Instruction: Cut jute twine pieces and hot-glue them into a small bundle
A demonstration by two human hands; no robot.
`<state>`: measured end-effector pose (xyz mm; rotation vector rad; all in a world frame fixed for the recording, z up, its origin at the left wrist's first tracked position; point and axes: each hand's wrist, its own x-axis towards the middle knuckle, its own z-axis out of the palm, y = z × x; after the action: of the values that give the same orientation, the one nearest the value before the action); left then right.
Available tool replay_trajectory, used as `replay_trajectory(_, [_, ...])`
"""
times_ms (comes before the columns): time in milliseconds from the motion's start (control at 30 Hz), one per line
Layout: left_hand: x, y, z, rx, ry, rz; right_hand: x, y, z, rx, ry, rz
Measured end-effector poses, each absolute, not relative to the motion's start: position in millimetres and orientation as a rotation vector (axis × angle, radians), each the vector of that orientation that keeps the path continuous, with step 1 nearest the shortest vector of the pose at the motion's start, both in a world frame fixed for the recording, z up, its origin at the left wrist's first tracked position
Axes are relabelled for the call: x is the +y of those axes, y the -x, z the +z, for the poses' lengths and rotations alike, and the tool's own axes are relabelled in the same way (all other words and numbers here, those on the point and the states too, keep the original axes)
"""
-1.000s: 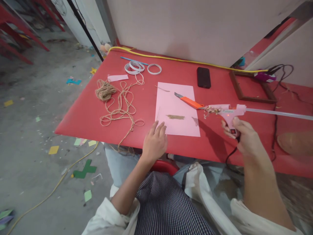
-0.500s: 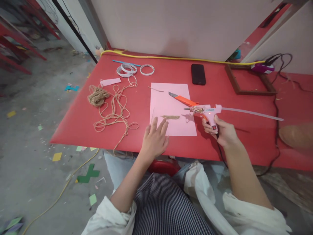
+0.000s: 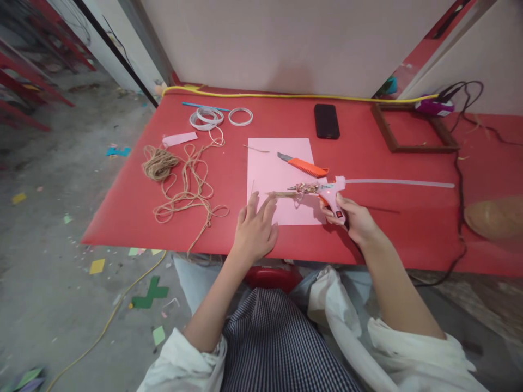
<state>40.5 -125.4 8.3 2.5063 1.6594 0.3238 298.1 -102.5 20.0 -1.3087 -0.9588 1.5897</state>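
Note:
My right hand [image 3: 354,216] is wrapped round the grip of a pink hot glue gun [image 3: 330,191]. A long glue stick [image 3: 400,183] juts out of its back, and its nozzle points left, over the short strands of twine [image 3: 281,194] on the pink paper [image 3: 261,163]. Whether the nozzle touches the strands I cannot tell. My left hand [image 3: 255,226] lies with fingers spread on the paper's lower left edge, fingertips by the left end of the strands. An orange utility knife [image 3: 304,165] rests on the paper just behind the glue gun, blade out.
Loose twine [image 3: 188,190] and its bundle [image 3: 159,163] lie on the red table [image 3: 122,212] at left. Tape rolls [image 3: 206,117] sit behind them. A phone [image 3: 326,121] and a brown wooden frame [image 3: 392,142] are at the back right. The gun's black cord [image 3: 461,218] trails at right.
My right hand has carried the glue gun left, so its nozzle is now over the twine strands. My left hand stays nearly where it was. The whole view has shifted slightly.

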Motion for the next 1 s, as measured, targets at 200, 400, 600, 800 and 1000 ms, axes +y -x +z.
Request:
replay_trajectory(200, [-125,-39,10,1.667,-2.488,0.326,-104,-299,14,-0.969,1.311,1.587])
replay_trajectory(400, [-116,-18,18,1.674,-2.334,0.625,-106,-297,16,-0.992,1.324,1.586])
replay_trajectory(600, [-108,14,35,2.047,-2.179,1.107,-105,-295,16,-0.998,1.318,1.595])
replay_trajectory(800, [-91,7,32,2.057,-2.351,0.504,-104,-294,12,-0.964,1.285,1.639])
replay_trajectory(1000, [-73,-13,35,2.063,-2.347,0.161,-102,-294,10,-0.973,1.263,1.66])
